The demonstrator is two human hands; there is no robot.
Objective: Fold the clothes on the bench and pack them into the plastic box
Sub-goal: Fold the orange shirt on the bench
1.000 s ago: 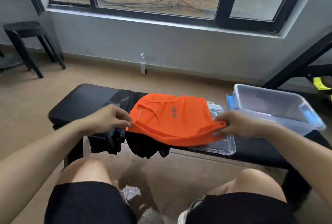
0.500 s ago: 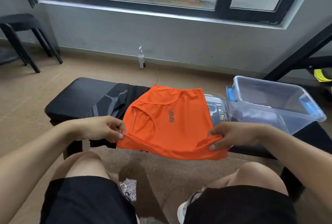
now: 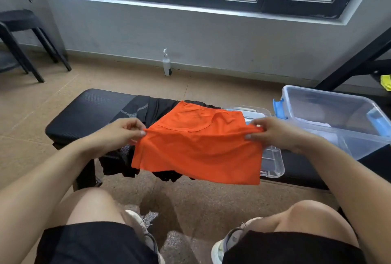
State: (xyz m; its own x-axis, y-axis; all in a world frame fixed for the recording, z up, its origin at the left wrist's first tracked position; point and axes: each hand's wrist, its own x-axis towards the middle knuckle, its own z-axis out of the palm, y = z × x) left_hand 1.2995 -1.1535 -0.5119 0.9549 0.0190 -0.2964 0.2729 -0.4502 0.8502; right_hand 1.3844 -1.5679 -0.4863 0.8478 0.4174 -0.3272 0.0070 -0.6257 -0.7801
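An orange shirt (image 3: 198, 149) is stretched between my hands above the black bench (image 3: 84, 113). My left hand (image 3: 120, 134) pinches its left edge and my right hand (image 3: 273, 134) pinches its right edge. The near part of the shirt hangs over the bench's front edge, the far part lies folded on the bench. Under it lies a black garment with grey pattern (image 3: 148, 111), partly hidden and drooping off the front. The clear plastic box (image 3: 338, 115) with blue latches stands open at the right end of the bench.
The box's clear lid (image 3: 273, 158) lies flat on the bench beside the box, half under the shirt. A pump bottle (image 3: 167, 63) stands by the wall. A black stool (image 3: 23, 39) is at the far left. My knees are below the bench.
My hands lifted the shirt's near edge up and away from me, so the near half now hangs down from a fold line between my hands. The printed logo is hidden now.
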